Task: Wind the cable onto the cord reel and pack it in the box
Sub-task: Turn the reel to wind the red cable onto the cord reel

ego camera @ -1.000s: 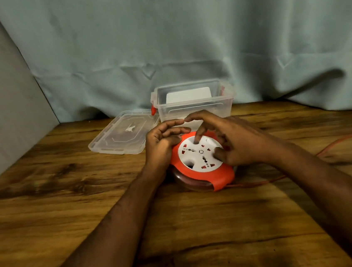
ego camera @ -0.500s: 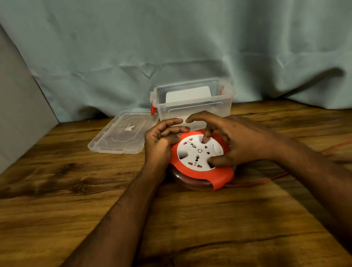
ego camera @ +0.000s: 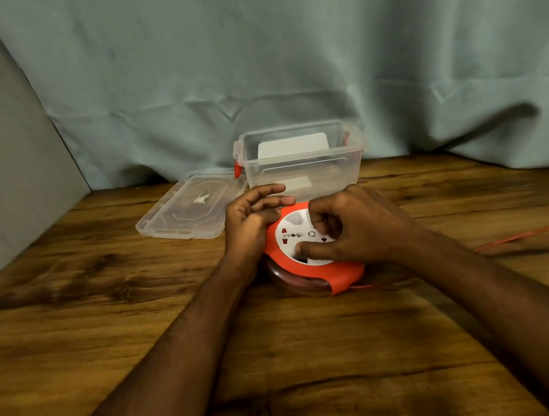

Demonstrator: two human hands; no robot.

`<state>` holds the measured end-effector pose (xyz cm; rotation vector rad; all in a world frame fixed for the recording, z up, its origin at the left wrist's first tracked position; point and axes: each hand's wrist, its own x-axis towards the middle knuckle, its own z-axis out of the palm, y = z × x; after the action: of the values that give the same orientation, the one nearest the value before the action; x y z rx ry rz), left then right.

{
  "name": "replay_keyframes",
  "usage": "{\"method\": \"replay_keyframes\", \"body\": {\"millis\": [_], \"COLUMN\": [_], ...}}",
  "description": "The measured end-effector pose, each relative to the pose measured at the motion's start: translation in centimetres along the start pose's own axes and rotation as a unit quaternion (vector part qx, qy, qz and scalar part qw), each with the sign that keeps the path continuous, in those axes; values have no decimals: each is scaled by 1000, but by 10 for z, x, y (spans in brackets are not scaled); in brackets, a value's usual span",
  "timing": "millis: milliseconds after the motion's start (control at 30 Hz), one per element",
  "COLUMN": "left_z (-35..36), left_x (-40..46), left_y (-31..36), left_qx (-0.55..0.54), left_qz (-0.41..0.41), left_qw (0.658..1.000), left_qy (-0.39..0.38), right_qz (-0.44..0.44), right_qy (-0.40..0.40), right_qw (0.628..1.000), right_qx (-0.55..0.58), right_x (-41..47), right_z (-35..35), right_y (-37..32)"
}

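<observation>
Cord reel [ego camera: 309, 265] lies flat on the wooden bench [ego camera: 109, 326], near the middle, w/ its white socket face [ego camera: 294, 236] turned up and an orange rim around it. Under the rim a clear housing shows dark wound cable, but how much is wound I cannot tell.

Left hand [ego camera: 251, 223] is at the left edge of the reel. Its grip is curled against the orange rim, thumb side on the rim; index and middle finger reach out above the far edge, toward the box. Right hand [ego camera: 353, 230] lies over the right part of the white face. Its grip is bent and closed on the face: thumb pressed on the near part of the white disc, the other fingertips tucked down on the far part. Whether a knob is under them is hidden.

Orange cable [ego camera: 523, 235] leaves the reel at its near right side and runs over the bench to the right edge of the view, so this part is not yet wound.

Clear plastic box [ego camera: 303, 171] stands open just behind the reel, close to the fingers, w/ orange clips on its sides and a white flat thing [ego camera: 292, 145] inside at the back wall. Its clear lid [ego camera: 192, 209] lies flat on the bench, left of the box and touching it approx. at the corner. Behind all hangs a pale blue-green curtain [ego camera: 250, 58].
</observation>
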<state>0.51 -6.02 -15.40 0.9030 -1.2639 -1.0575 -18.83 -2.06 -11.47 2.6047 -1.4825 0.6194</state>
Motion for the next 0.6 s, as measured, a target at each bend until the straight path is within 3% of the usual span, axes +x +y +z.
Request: {"method": "replay_keyframes", "body": {"millis": [233, 467, 600], "left_z": [0, 2, 1], "left_x": [0, -4, -3], "left_y": [1, 5, 3], "left_qx": [9, 23, 20], "left_qz": [1, 19, 16], "left_qw": [1000, 999, 999], "left_qy": [-12, -45, -45], "right_qz": [-44, -21, -20], "right_qy": [-4, -73, -131], "right_qw": [997, 997, 990], "right_qx": [56, -4, 42], "right_x": [1, -1, 0], "right_z": [-11, -24, -28], "right_y": [2, 4, 8]}}
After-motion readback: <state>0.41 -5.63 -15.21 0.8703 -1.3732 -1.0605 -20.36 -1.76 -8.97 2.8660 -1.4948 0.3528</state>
